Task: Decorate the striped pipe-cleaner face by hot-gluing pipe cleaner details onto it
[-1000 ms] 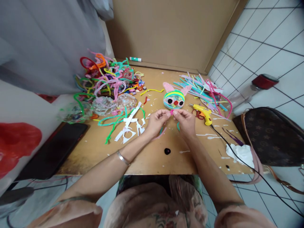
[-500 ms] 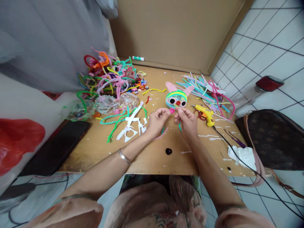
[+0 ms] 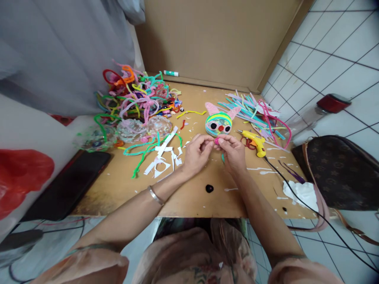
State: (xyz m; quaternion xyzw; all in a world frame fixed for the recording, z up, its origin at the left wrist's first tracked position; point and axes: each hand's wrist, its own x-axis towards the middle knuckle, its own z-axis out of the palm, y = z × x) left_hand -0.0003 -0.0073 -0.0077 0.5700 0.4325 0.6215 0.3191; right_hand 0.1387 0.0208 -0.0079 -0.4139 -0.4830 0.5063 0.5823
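One wooden worktop [image 3: 183,203]: bare along most of its front edge, strewn with craft material toward the back.
Brown board [image 3: 219,43]: standing upright along the back edge.
Dark patterned handbag [image 3: 340,173]: at the right edge, its strap hanging toward the front-right corner.
Fuzzy stem heap [image 3: 148,103]: tangled and many-coloured, filling the back-left corner.
Black flat slab [image 3: 68,185]: lying by the left edge, reaching out past the front-left corner.
Straight stem bundle [image 3: 247,110]: loosely spread near the back-right corner.
Left hand [image 3: 197,154]: thumb and forefinger narrowed, tips right at the pink piece; whether they grip it I cannot tell.
Right hand [image 3: 233,154]: thumb and fingers pinching the pink piece.
White paper scraps [image 3: 167,142]: scattered left of the left hand, well back from the front edge.
Animal face [image 3: 219,123]: just beyond the fingertips, toward the back edge; pink ears, black-and-pink eyes, red nose.
Yellow glue gun [image 3: 253,139]: on its side, right of the right hand, nozzle pointing left.
Glue stick [image 3: 171,73]: lying at the back edge, toward the left corner.
Black piece [image 3: 209,189]: between the forearms, near the front edge.
Pink piece [image 3: 217,141]: off the worktop, between the hands, in front of the animal face.
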